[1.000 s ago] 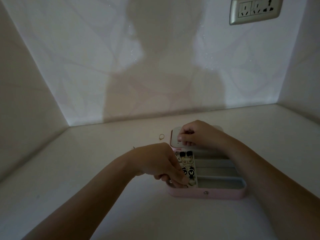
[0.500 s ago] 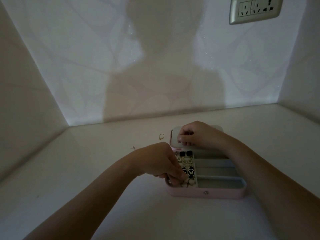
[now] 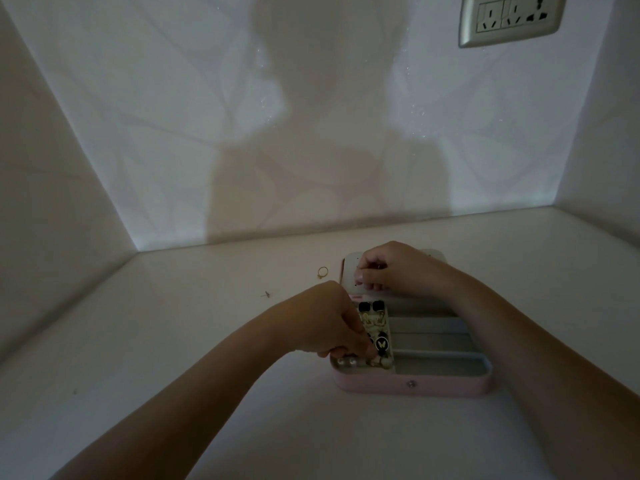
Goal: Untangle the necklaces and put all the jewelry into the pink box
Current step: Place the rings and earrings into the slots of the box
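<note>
The worktop (image 3: pixel 173 358) was pale and dimly lit, set in a corner of walls, with a socket (image 3: pixel 512 19) high on the back wall. The pink box (image 3: pixel 415 384) lay open on it, lid (image 3: pixel 349 271) thrown back on the far side, its grey compartments to the right bare and its left-hand strip filled with earrings (image 3: pixel 375 318). The right hand (image 3: pixel 391 270) rested curled on the lid, fingers bent at something small there; I could not tell whether it gripped anything. The left hand (image 3: pixel 325 323) reached over the box's left edge, fingertips pinched down among the pearls (image 3: pixel 346 362) at the near-left corner, apparently pressing or seating a piece, though what it held was hidden. Beyond the box's far-left corner a gold ring (image 3: pixel 322 272) lay loose on the worktop, and further left a tiny stud (image 3: pixel 266 294). No necklaces were visible.

The risk was in the low light and the crowding: a fingertip dragging out of that strip could flick a neighbouring earring from its slot, and the stud, small and pale against the worktop, could easily be overlooked or brushed away by the left forearm.
</note>
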Available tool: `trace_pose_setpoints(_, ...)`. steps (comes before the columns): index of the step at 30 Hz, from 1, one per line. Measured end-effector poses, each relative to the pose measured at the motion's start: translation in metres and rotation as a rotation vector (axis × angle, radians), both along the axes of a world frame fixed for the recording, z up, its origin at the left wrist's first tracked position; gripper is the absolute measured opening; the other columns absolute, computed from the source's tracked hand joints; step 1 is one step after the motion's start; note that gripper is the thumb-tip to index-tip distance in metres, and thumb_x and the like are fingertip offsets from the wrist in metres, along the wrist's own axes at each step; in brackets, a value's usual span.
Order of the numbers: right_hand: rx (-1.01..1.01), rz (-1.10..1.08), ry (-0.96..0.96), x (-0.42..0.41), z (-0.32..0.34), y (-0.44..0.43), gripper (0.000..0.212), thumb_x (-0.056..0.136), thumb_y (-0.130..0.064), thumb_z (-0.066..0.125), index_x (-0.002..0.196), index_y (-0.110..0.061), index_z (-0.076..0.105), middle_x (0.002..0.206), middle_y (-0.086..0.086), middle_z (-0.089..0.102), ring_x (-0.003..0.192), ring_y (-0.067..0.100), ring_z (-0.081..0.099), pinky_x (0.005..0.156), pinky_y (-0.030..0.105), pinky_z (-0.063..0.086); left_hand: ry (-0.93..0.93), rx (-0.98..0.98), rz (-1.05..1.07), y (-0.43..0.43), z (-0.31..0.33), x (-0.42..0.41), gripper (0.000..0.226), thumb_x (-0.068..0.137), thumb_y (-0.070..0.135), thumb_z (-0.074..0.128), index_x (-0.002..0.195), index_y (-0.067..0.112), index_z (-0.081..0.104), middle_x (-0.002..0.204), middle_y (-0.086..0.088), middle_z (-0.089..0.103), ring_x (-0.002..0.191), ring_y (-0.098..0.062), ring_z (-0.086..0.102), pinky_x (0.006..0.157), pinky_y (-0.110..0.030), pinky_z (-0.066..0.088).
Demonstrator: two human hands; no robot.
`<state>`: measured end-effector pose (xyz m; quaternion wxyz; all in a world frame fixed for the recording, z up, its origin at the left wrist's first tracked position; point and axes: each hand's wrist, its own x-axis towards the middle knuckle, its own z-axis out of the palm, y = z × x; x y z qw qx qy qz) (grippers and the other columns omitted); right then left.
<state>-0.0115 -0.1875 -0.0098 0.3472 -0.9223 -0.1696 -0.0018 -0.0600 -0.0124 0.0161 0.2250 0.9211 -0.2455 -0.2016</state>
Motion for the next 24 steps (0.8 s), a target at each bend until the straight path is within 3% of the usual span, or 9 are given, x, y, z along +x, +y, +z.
trace_pose_setpoints(10,0.007,-0.002,0.006,0.0012,-0.0008,-0.0001,0.012,0.092,-0.024,0.060,0.086,-0.018,0.069,0.076,-0.007,0.068,0.065,0.000,0.059,0.066,0.017,0.045,0.019,0.000,-0.032,0.0011,0.0033,-0.0016,0.027,0.082,0.033,0.071,0.087,0.007,0.075,0.054,-0.001,0.056,0.037,-0.004,0.039,0.045,-0.010,0.035)
trace_pose_setpoints(18,0.004,-0.014,0.002,0.0007,-0.0008,0.0000,0.015,0.093,-0.023,0.059,0.091,-0.013,0.070,0.080,-0.003,0.070,0.066,0.001,0.060,0.065,0.015,0.044,0.041,-0.027,-0.042,0.0004,0.0048,-0.0019,0.023,0.084,0.028,0.070,0.089,0.006,0.075,0.042,0.010,0.051,0.035,-0.002,0.039,0.044,-0.008,0.034)
trace_pose_setpoints(24,0.004,-0.011,0.007,0.0010,-0.0008,-0.0001,0.015,0.092,-0.023,0.060,0.091,-0.012,0.070,0.078,-0.004,0.069,0.066,0.001,0.060,0.065,0.016,0.044,0.012,-0.041,-0.037,-0.0003,0.0033,-0.0010,0.018,0.083,0.026,0.071,0.088,0.009,0.076,0.048,0.005,0.054,0.034,-0.002,0.039,0.042,-0.007,0.033)
